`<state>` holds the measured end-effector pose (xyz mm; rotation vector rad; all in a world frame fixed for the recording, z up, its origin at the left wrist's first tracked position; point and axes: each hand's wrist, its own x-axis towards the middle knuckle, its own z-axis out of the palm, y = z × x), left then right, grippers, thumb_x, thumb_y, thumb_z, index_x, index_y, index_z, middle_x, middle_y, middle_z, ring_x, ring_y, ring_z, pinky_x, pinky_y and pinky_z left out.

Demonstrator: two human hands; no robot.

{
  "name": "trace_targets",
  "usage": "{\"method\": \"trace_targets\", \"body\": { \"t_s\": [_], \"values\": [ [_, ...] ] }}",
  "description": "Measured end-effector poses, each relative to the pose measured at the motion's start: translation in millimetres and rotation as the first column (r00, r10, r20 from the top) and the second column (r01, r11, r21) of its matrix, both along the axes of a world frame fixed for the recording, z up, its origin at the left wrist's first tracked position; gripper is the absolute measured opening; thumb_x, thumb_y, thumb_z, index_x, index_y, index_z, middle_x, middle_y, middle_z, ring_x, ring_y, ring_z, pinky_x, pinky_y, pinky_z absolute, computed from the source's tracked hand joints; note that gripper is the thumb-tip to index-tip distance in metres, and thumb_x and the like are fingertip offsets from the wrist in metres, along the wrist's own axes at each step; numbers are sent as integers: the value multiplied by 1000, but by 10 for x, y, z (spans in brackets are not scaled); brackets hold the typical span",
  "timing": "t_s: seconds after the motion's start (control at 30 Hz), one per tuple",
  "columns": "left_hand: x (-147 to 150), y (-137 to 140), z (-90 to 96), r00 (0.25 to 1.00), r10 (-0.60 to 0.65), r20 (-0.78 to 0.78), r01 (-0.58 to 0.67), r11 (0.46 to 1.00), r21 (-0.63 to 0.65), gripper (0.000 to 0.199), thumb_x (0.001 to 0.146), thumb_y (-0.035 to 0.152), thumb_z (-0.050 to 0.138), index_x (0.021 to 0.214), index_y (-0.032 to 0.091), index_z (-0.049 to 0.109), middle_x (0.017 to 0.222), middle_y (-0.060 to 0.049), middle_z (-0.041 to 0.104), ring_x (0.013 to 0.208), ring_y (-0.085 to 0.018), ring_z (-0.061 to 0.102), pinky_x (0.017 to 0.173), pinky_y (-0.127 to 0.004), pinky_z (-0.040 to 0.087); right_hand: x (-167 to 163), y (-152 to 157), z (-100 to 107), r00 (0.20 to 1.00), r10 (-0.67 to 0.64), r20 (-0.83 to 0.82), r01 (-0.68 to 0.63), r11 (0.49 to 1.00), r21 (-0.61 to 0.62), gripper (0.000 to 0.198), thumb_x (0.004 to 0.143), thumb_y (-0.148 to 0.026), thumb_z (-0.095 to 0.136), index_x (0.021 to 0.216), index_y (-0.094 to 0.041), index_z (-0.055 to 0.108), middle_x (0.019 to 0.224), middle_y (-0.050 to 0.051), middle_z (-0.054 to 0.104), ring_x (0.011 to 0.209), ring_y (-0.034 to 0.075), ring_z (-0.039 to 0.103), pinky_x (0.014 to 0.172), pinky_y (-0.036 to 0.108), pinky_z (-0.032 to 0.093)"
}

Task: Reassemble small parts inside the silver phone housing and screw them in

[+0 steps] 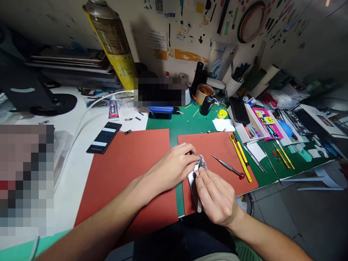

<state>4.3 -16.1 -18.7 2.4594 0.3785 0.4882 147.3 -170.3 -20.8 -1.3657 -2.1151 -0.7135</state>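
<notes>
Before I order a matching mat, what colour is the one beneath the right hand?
Brick red; the mat shows best in the head view.

Brightly lit over the terracotta mats (133, 154), falling to gloom at ten, two and four o'clock. Darkly shadowed on the wall (141, 21) beside the spray can (117, 40) at eleven. Reasonably sharp around the right hand (217, 195); stretched and softer toward three. Pixelated between eight and nine, and just above centre.
</notes>
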Motion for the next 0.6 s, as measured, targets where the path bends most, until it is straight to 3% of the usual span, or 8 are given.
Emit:
{"method": "trace_targets", "body": {
  "t_s": [0.2,0.4,0.5,0.6],
  "values": [
    [-2,1,6,1000,2,7,-2,1000,-8,31,110,26,50,113,19,79,109,-8,68,101,-20,64,92,-37,56,14,-42,16,999,11,-39,-13,999,-39,30,97,-1,47,113,0,72,107,27,80,104,35,80,84,44,71],
    [-4,4,4,1000,6,3,-6,1000,-6,32,110,26,49,117,19,79,111,-9,68,102,-21,64,92,-38,57,104,-139,-8,982,35,-184,-46,997,-57,33,103,-6,50,130,1,68,114,27,79,114,33,78,91,44,71],
    [-2,1,14,1000,5,-9,-5,1000,-1,33,110,26,48,119,18,79,110,-9,68,101,-21,64,92,-38,56,147,-170,-47,945,-6,-327,6,1000,0,43,94,2,68,136,-4,67,115,20,80,109,27,80,94,38,71],
    [1,-2,13,1000,11,-18,-11,1000,3,34,110,26,47,120,18,78,109,-9,68,102,-21,64,92,-38,56,163,-204,-34,856,-68,-512,97,995,29,52,84,7,79,131,-15,71,110,10,82,97,23,82,89,36,71]
  ]
}}
